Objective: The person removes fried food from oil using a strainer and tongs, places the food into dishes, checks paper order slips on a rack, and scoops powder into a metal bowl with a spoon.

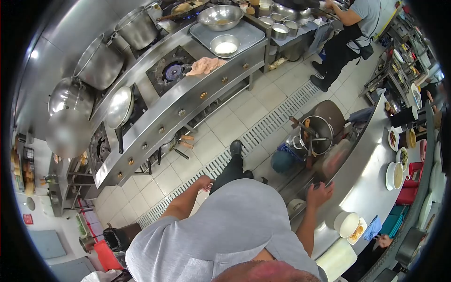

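Observation:
My left hand (pixel 205 183) hangs low beside my dark trousers, between me and the stove; its fingers look loosely bent and nothing shows in them. At the near edge of the steel counter (pixel 364 155) is my right hand (pixel 321 194), fingers apart and a little curled. Whether it touches the edge I cannot tell. Just beyond it, below the counter, stands a large steel pot (pixel 324 124) with several long-handled tools in it. A white bowl (pixel 346 223) and a small plate of food (pixel 358 231) sit on the counter near my right forearm.
On my left runs a steel stove (pixel 174 124) with a lit burner (pixel 174 71), a lidded pan (pixel 120 108), a pink cloth (pixel 206 66) and large pots (pixel 99 63). A floor drain grate (pixel 258 126) crosses the tiles. Another person (pixel 338 51) stands ahead.

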Motion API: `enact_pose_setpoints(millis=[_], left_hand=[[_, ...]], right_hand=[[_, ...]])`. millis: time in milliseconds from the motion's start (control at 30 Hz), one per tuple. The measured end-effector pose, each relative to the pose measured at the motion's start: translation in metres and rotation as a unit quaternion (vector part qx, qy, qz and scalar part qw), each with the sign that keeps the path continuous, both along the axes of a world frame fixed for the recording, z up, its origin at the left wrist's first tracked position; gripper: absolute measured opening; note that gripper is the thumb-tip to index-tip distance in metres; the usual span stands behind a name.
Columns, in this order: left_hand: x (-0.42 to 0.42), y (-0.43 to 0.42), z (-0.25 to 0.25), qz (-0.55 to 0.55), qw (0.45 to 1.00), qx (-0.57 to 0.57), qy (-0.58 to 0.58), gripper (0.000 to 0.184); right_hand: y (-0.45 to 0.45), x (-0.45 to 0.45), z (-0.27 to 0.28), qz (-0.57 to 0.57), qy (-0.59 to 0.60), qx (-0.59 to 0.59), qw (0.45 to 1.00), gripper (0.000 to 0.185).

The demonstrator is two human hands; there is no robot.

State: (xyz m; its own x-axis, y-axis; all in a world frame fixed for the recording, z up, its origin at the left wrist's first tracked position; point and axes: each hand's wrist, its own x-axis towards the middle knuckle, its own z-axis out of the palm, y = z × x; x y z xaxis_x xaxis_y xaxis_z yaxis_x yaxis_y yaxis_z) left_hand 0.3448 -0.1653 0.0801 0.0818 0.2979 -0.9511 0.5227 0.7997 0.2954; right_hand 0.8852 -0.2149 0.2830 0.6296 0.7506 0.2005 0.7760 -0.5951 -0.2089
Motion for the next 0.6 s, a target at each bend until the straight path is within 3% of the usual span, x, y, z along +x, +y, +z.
enact_pose_setpoints(millis=[333,600], left_hand=[[0.004,0.039,-0.016,0.029,0.999,-0.003,0.027,0.045],[0.009,0.008,-0.027,0.013,0.998,-0.054,0.006,0.042]], right_hand=[[-0.003,0.002,-0.007,0.003,-0.010,-0.003,1.000,0.037],[-0.003,0.003,-0.010,0.012,-0.014,0.001,1.000,0.036]])
